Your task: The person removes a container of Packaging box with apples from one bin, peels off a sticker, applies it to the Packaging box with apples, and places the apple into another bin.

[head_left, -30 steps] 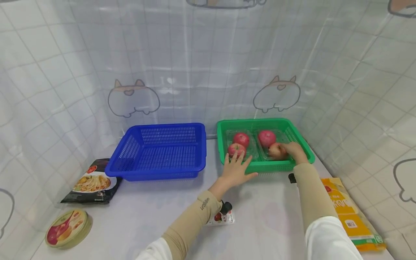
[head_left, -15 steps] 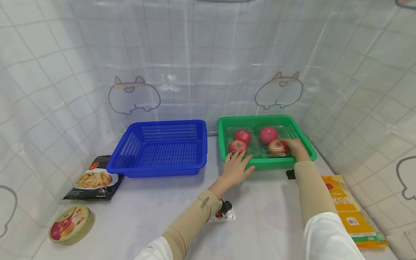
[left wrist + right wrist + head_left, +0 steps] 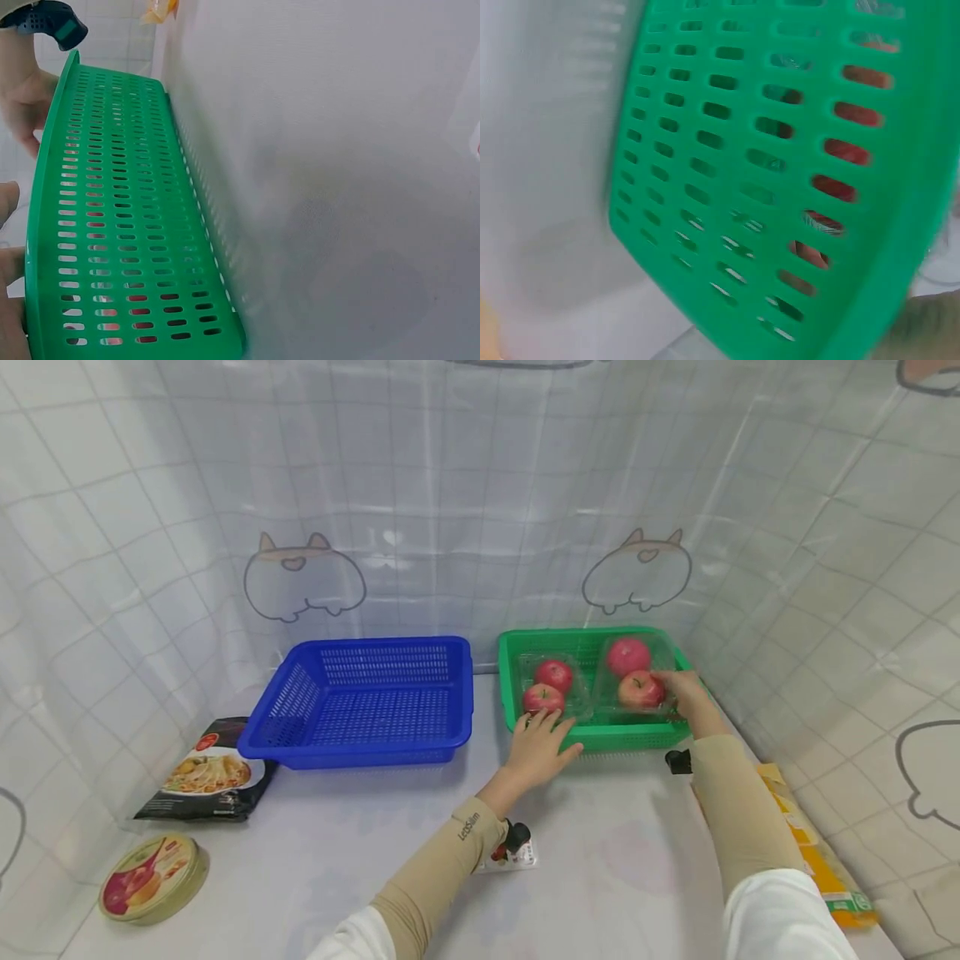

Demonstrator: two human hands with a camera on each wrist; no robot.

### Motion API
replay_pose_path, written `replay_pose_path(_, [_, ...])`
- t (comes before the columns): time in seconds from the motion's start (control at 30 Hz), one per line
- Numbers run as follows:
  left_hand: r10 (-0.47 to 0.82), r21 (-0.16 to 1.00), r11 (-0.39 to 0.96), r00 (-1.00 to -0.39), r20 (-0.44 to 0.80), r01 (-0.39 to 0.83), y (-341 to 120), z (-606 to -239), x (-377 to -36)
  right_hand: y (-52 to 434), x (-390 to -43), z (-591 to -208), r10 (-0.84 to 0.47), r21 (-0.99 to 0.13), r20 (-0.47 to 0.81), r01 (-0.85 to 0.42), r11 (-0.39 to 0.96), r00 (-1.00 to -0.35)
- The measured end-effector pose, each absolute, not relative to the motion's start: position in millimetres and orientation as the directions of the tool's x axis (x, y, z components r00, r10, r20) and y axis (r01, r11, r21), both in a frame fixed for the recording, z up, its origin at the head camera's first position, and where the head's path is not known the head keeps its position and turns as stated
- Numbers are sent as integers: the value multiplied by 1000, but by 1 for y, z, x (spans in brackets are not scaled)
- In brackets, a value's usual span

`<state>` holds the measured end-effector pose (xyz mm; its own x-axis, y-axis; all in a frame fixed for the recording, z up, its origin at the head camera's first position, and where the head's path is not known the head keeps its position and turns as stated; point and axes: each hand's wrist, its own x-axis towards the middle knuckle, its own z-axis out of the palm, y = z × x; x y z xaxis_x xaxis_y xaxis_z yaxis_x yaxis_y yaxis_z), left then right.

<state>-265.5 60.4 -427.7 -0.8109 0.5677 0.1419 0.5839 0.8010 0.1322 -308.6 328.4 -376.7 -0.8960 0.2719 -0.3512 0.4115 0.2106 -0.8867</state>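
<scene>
Right hand (image 3: 684,693) gripped the right clamshell of apples (image 3: 633,677), tilted up inside the green basket (image 3: 600,737). Blue basket (image 3: 360,706) lay well apart to its left. Left hand (image 3: 542,745), fingers flat, rested on the green rim.

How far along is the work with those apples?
Barely started: the blue basket holds nothing. In hand: the right hand grips one clear apple box, tilted up in the green basket. The left hand rests on its rim beside the other box.

White tiled curtain walls (image 3: 465,485) with cat prints, white tabletop (image 3: 622,852)
</scene>
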Motion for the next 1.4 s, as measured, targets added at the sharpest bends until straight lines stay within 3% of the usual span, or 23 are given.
replay_pose_path(0.23, [567, 152, 796, -810, 148, 585, 60, -424, -266, 320, -295, -349, 248, -891, -452, 442, -98, -857])
replay_pose_path(0.4, [561, 148, 803, -816, 142, 577, 61, -422, -269, 313, -290, -338, 165, -800, -544, 450, -395, -823])
replay_pose_path(0.5, [558, 162, 802, -818, 144, 575, 62, -421, -271, 305, -286, -335, 154, -767, -561, 440, -468, -814])
replay_pose_path(0.63, [521, 278, 794, -841, 147, 541, 64, -417, -273, 292, -282, -333, 138, -743, -563, 426, -516, -815])
replay_pose_path(0.77, [424, 502, 747, -894, 145, 436, 69, -405, -277, 276, -280, -335, 96, -695, -573, 420, -583, -814])
replay_pose_path(0.93, [317, 852, 492, -948, 18, 180, 73, -389, -285, 249, -280, -337, 103, -674, -563, 383, -631, -820])
replay_pose_path(1.03, [305, 961, 276, -949, -78, 10, 73, -382, -291, 235, -279, -339, 118, -672, -554, 359, -648, -824])
replay_pose_path(1.17, [305, 988, 56, -940, -154, -144, 73, -379, -297, 221, -279, -343, 139, -678, -552, 345, -649, -822])
replay_pose_path(1.4, [258, 959, -140, -944, -205, -246, 75, -378, -301, 210, -274, -345, 166, -688, -542, 322, -650, -824])
